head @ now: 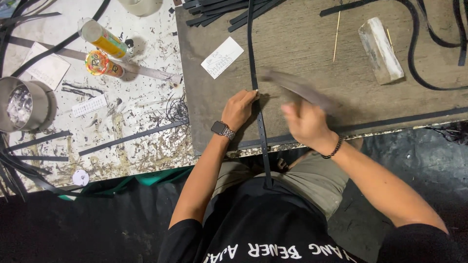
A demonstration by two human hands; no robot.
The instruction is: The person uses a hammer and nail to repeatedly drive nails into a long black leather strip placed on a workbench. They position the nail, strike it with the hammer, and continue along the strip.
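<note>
Two glue tubes (103, 39), metal tin (19, 104), white card (222, 57), pale block (380, 50)

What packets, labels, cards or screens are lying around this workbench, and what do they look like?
Yellow tube: lying upper left, cylinder, orange-green print.
Short can: just below it, round patterned lid, red and yellow.
White card: on the grey board, tilted rectangle.
Paper slip: far left, pale, tilted.
Label strip: left of the board, narrow, white.
Watch: left wrist, dark square screen.

Blurred tool, cut-off strap
The right hand (306, 122) and its tool (297, 88) are motion-blurred; the strap (253, 58) runs past the top edge.
</note>
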